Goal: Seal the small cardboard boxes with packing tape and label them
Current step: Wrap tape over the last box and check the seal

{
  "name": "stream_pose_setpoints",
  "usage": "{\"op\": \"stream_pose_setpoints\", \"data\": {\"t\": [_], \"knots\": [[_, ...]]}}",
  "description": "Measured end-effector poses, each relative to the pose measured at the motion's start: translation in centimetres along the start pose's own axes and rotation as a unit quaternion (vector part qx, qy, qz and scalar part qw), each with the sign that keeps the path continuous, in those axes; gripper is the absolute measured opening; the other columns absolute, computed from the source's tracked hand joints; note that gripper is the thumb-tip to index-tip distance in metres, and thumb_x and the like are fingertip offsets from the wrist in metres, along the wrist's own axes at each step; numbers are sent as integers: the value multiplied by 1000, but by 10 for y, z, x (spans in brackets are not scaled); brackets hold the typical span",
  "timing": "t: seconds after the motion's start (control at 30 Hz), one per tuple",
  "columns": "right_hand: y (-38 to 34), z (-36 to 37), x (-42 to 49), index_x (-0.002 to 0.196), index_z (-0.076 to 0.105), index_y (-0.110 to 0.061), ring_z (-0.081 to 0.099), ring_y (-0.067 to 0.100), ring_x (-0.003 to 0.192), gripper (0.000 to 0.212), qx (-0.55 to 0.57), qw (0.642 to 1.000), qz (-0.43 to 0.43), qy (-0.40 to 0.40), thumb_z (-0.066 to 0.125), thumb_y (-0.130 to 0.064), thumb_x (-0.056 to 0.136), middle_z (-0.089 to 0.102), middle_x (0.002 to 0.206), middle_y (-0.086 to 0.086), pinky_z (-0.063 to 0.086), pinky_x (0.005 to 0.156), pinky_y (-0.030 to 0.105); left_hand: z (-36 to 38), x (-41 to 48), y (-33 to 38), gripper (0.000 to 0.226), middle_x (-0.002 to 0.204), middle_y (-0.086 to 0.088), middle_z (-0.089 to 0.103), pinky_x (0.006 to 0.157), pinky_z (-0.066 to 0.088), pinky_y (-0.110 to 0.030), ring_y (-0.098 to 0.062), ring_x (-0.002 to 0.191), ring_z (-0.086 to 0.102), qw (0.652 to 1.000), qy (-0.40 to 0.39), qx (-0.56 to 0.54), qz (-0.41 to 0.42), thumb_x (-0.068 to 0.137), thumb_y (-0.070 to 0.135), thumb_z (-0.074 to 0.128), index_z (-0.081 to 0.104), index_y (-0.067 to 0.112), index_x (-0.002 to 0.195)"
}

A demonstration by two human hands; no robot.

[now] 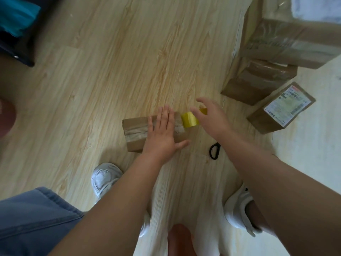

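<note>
While the small box (135, 133) lies on the wooden floor (110, 71) near the middle of the view, the left hand (162, 132) presses flat on its top, fingers straight and close together, thumb spread out over the near edge. A wrinkled strip of clear tape runs along the box's top seam and shows at nine o'clock from that hand. At three o'clock from the box, right against its end, sits a yellow tape roll (190, 119); the right hand (212, 119) comes over it from above with fingers curled round it, gripping it.

At five o'clock from the roll, black scissors (214, 150) lie on the floor, partly hidden under the right forearm. Toward two o'clock, a labelled box (280, 108) rests on the floor, and beyond it a taped box (258, 80) sits beneath a large box (287, 39). At six o'clock, two white shoes (105, 177) stand on either side of the arms.
</note>
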State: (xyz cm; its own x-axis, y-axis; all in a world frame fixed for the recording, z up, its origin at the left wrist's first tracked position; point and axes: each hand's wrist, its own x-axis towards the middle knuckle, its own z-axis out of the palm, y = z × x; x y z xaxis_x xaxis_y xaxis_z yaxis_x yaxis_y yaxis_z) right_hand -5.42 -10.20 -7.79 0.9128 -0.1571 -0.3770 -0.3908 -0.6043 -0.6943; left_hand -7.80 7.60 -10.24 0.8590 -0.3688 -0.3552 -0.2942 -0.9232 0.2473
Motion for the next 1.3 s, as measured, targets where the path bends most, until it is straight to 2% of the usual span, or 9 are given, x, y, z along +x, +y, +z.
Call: {"op": "stream_pose_setpoints", "data": {"t": [0.17,0.33,0.43,0.67,0.87,1.03,1.1,1.17,1.3], "knots": [[34,-2,-20,136,53,-13,56,22,118,37,25,991,93,95,51,-26,101,58,132,7,41,90,29,9,-9,-1,66,161,6,-30,117,-24,-45,-12,143,-36,1000,16,-4,-12,97,56,-3,-24,24,151],[89,0,-38,105,51,-5,54,28,88,29,-142,960,240,11,51,-34,100,62,110,16,38,70,33,22,-13,4,68,157,6,-38,117,-22,-48,-13,142,-38,999,21,12,-32,91,57,-16,-29,25,150],[102,7,-42,101,49,-7,50,25,85,43,-226,938,260,-29,55,-49,96,58,98,10,37,71,33,22,-11,3,69,157,6,-37,117,-21,-49,-12,142,-38,999,22,11,-31,90,57,-17,-28,25,151],[110,20,-43,101,54,-6,59,26,93,47,-290,921,257,-45,54,-53,94,57,97,8,50,80,36,24,-11,4,70,158,5,-35,116,-23,-46,-12,143,-36,999,20,10,-37,91,56,-14,-25,24,152],[108,22,-38,90,55,-7,57,26,78,38,-172,934,311,-32,54,-44,97,53,74,4,47,69,33,23,-9,1,70,157,6,-36,115,-26,-44,-11,142,-38,999,15,13,-38,90,57,-15,-27,24,151],[91,1,-38,77,61,-3,53,20,61,21,167,922,348,-26,67,-16,93,57,70,11,46,57,29,20,-8,3,68,162,7,-26,118,-21,-43,-11,146,-30,999,20,2,-50,94,59,-7,-21,27,153],[78,-8,-48,94,66,-2,58,18,71,7,249,917,309,-43,66,-9,93,64,85,14,51,63,26,14,-8,5,66,165,7,-17,120,-14,-43,-12,149,-21,998,24,-3,-58,100,57,7,-14,28,155],[68,-14,-57,103,70,-3,60,17,80,18,262,928,256,-74,72,-16,91,68,92,10,52,72,27,8,-8,6,63,166,6,-6,121,-5,-42,-13,151,-11,997,35,-13,-65,103,53,16,-5,29,158],[47,-21,-72,100,72,-9,58,13,72,14,233,943,180,-153,75,-16,87,68,82,3,45,66,23,-7,-10,3,61,166,4,3,117,6,-40,-14,151,0,997,21,-16,-68,104,45,29,6,29,158]]}}
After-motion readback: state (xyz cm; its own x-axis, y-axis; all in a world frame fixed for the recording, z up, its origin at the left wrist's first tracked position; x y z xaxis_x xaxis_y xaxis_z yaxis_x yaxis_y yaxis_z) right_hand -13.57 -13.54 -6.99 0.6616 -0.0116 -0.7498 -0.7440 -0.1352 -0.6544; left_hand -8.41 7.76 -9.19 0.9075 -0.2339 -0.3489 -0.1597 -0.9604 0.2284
